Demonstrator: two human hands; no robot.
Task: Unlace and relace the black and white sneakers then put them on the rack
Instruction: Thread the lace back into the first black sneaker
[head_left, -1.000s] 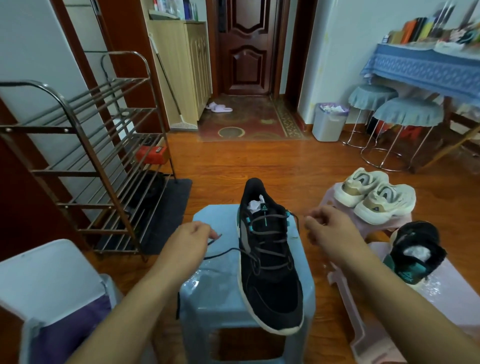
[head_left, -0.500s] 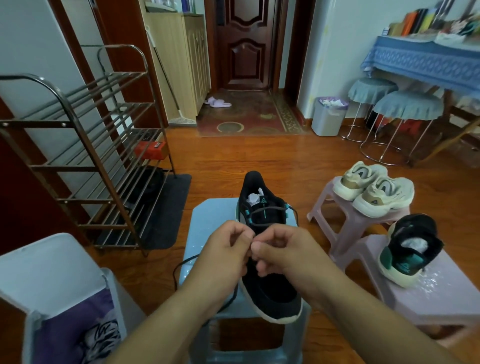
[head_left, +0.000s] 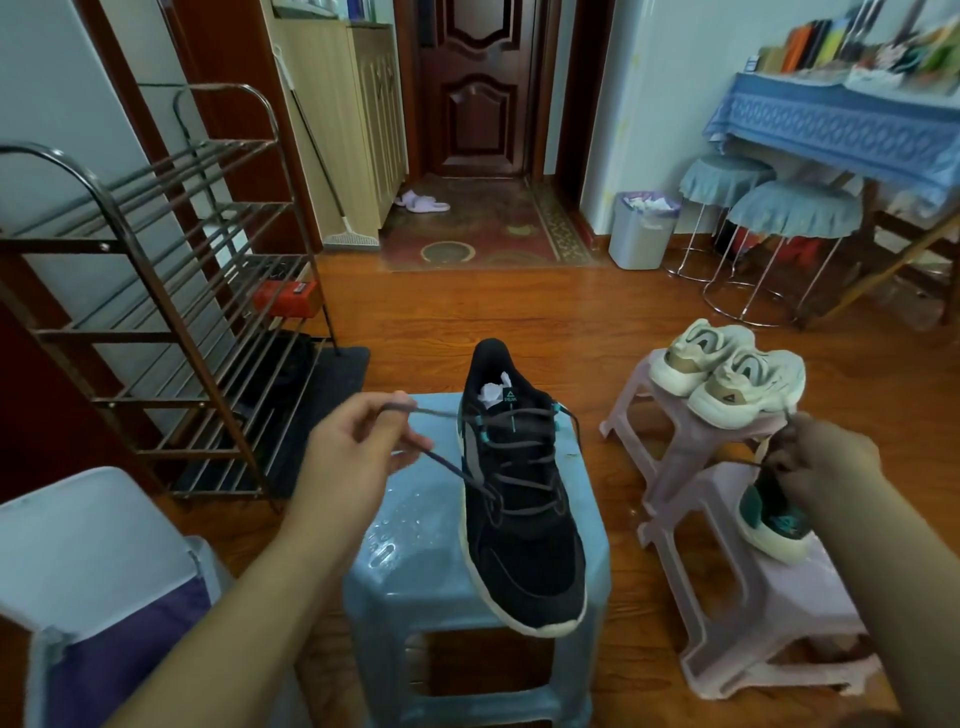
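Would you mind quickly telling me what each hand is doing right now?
Left hand: closed, pinching a loop of the sneaker's lace.
Right hand: closed, pulling the other lace end out to the right.

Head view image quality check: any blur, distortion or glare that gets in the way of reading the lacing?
Head view: left hand slightly motion-blurred, right hand more so and darker; the black sneaker and its laces read sharply. Wide-angle distortion bends the shoe rack and the frame edges. Soft indoor light, a mild sheen on the blue stool, no harsh glare.
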